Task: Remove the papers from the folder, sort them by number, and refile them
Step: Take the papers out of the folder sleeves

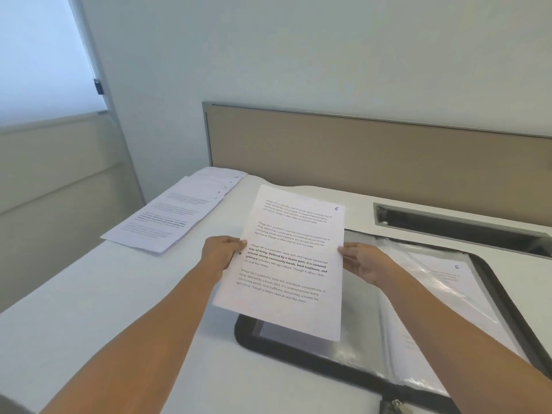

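1. Broadly, the white surface point(89, 294) carries everything: the open zip folder point(298, 358) lies at the right, and a fanned stack of papers point(167, 216) lies well apart at the left.
2. Its clear plastic sleeves point(358, 339) look slick and floppy; one at the right holds a numbered page point(442, 282).
3. The sheet marked 6 point(289, 264) is held above the folder. It looks light and limp, so it probably needs support at both long edges to avoid creasing.
4. The left hand point(219, 253) and right hand point(363, 262) pinch those edges at mid-height, thumbs on top; the fingers beneath are hidden.
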{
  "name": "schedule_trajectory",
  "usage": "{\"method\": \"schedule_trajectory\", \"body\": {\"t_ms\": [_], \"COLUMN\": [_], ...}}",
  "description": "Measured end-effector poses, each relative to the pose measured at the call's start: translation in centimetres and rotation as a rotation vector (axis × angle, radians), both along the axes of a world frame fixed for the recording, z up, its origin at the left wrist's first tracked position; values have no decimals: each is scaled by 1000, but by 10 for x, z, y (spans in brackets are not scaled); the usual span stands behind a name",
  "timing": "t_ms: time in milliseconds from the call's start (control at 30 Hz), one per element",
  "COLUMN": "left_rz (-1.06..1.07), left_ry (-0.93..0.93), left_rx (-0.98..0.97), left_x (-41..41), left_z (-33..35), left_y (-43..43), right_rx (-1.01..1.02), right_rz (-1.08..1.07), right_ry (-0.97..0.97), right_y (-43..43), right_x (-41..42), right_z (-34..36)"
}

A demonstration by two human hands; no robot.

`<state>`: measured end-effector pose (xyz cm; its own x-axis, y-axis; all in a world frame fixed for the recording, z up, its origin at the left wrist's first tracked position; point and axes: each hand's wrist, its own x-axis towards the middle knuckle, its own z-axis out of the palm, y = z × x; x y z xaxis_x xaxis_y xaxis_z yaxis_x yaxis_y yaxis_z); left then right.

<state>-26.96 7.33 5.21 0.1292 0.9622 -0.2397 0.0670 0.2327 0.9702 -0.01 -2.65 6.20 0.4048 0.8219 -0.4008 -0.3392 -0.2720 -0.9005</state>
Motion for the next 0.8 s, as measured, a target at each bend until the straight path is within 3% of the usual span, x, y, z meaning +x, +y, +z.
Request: {"method": "schedule_trajectory", "body": {"t_ms": [467, 800], "left_rz": [-5, -16], "left_ry": [245, 482], "left_rx": [-6, 10], "left_x": [-191, -274], "left_z": [-7, -31], "left_y": [166, 271], "right_rx": [-24, -143], "right_rz": [40, 43], "right_ry": [36, -220], "right_y": [171, 255], "right_x": [-188, -273], "right_z": [-23, -47]}}
